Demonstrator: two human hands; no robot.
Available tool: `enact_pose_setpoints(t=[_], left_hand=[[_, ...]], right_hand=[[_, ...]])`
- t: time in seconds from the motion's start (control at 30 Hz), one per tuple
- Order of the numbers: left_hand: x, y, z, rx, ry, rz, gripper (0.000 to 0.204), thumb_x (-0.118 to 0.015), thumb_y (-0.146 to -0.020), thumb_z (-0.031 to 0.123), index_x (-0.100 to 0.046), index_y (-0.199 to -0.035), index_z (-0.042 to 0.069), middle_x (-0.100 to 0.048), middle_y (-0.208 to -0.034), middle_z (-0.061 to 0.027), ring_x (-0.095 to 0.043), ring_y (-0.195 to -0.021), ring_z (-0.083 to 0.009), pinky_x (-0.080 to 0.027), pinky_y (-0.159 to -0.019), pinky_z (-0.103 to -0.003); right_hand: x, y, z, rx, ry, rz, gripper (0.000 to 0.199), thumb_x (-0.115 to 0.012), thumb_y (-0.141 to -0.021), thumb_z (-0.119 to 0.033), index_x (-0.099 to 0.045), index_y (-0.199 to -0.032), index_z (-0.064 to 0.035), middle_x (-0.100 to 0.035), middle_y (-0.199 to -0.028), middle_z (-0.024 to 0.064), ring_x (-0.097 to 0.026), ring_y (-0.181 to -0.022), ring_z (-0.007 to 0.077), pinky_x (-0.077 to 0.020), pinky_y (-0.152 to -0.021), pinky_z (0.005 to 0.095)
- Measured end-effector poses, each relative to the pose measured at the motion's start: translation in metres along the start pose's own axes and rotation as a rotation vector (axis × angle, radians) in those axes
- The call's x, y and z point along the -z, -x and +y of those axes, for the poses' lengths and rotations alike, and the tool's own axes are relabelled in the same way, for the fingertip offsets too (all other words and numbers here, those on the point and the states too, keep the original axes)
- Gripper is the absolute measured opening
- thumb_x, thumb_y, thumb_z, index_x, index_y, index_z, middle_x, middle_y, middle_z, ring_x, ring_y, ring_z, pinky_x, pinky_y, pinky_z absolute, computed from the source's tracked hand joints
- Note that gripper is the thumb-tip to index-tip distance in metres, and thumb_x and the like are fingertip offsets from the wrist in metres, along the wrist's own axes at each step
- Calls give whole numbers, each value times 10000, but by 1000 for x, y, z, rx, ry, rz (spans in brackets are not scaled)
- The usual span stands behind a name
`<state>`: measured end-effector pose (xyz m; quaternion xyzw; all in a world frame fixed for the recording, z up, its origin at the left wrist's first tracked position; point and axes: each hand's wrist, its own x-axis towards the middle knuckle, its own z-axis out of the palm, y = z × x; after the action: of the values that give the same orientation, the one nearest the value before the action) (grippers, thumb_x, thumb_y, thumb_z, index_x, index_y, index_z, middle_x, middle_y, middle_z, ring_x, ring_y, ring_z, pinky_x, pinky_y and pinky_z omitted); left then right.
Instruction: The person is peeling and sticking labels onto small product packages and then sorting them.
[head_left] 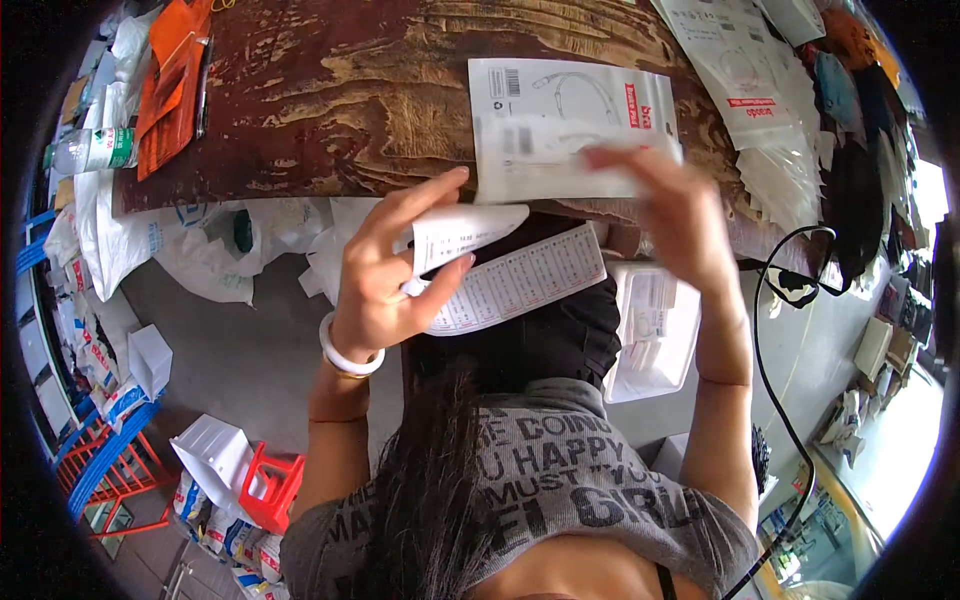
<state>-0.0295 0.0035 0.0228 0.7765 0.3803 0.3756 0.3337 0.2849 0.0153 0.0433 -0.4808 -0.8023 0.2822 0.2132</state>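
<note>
My left hand (385,270) holds a curled sheet of white sticker labels (520,280) with rows of small printed strips; its thumb and fingers pinch the sheet's upper fold. My right hand (670,215) is blurred by motion at the table's near edge. Its fingers rest on a clear flat packet (560,160) lying on top of a white product packet (570,100) with a red tab. Whether the right hand grips the clear packet or only presses on it cannot be told. A white bangle (345,355) circles my left wrist.
The worn brown wooden table (330,100) carries orange pouches (170,80) at the far left and more white packets (740,70) at the far right. A white plastic tray (655,330) sits on my lap side. Bags, a bottle (95,150) and a red stool (270,485) crowd the floor.
</note>
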Motion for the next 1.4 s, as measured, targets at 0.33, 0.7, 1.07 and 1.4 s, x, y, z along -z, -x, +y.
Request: enact_pose_setpoints(t=[0.33,0.7,1.07,1.4], left_hand=[[-13,-9,10,27,123,20,219,-790,-802,-83,-775,-1020,-61,-773,-1068,-169,-731,-947,-255,-559,-810,-338],[-20,-9,9,97,63,-112,183,-883,-742,2,-783,-890,-34,-767,-828,-135,-720,-661,-230,-526,-604,-319],[-45,-5,-1,-143,-340,-172,74,-814,-726,122,-774,-775,82,-610,-1414,-68,-579,-1309,-238,-241,-1195,-571],[-56,-12,-9,-123,-399,-147,45,-784,-796,132,-823,-816,120,-607,-1465,1,-546,-1270,-203,-215,-1197,-561]], right_hand=[[46,-17,138,-267,1080,423,382,-604,-973,-52,-677,-1326,-179,-671,-1361,88,-624,-1264,317,-476,-1072,488],[-24,-24,-33,246,-184,83,139,-835,-805,-125,-727,-854,-54,-714,-808,74,-691,-773,254,-537,-693,377],[-56,-35,-10,-350,-438,370,185,-816,-882,-125,-735,-956,24,-731,-757,71,-622,-679,55,-503,-609,261],[-24,-52,48,-74,495,621,697,-862,-813,-266,-520,-1374,-33,-553,-1410,181,-483,-1343,364,-396,-1071,537]])
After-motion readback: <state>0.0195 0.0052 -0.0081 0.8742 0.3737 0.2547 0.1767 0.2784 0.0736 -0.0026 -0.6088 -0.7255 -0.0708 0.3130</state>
